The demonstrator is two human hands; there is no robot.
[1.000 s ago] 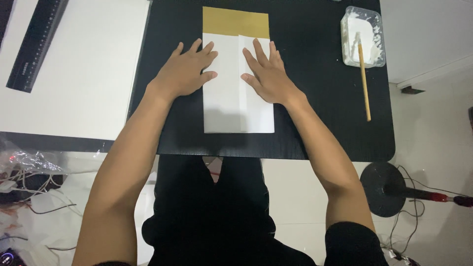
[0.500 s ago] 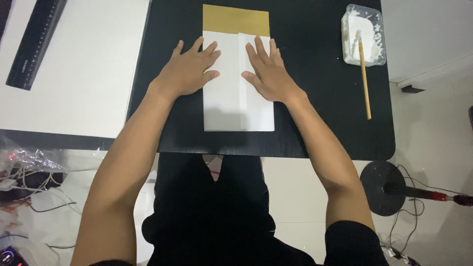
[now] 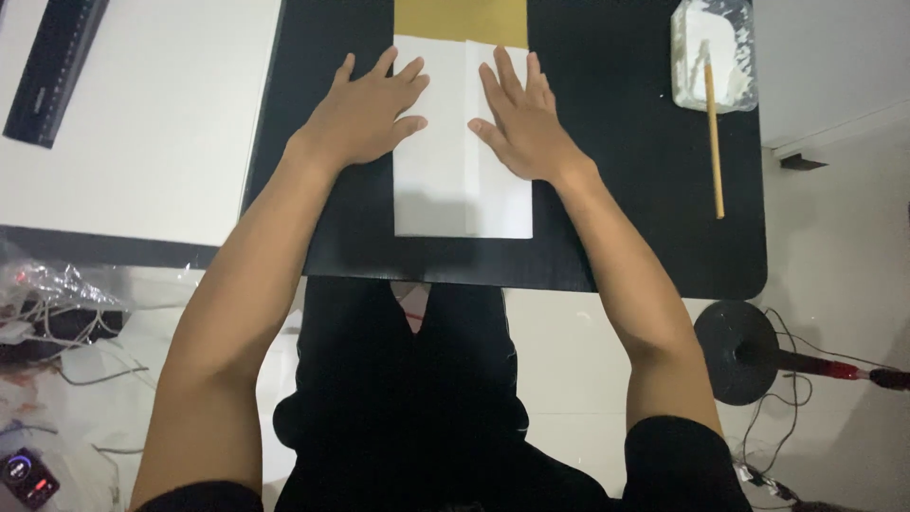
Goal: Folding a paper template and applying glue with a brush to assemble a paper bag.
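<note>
A folded white paper [image 3: 462, 185] with a gold strip at its top lies upper centre on a black mat [image 3: 626, 237]. The left hand [image 3: 365, 114] presses flat over its left edge, the right hand [image 3: 521, 123] flat over its right side, fingers spread. Bare mat surrounds it; a wooden stick [image 3: 713, 142] lies well apart, upper right.

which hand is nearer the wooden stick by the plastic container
Right. The right hand lies flat on the right half of the folded paper, the side toward the wooden stick. The left hand rests on the paper's left edge, farther away.
</note>
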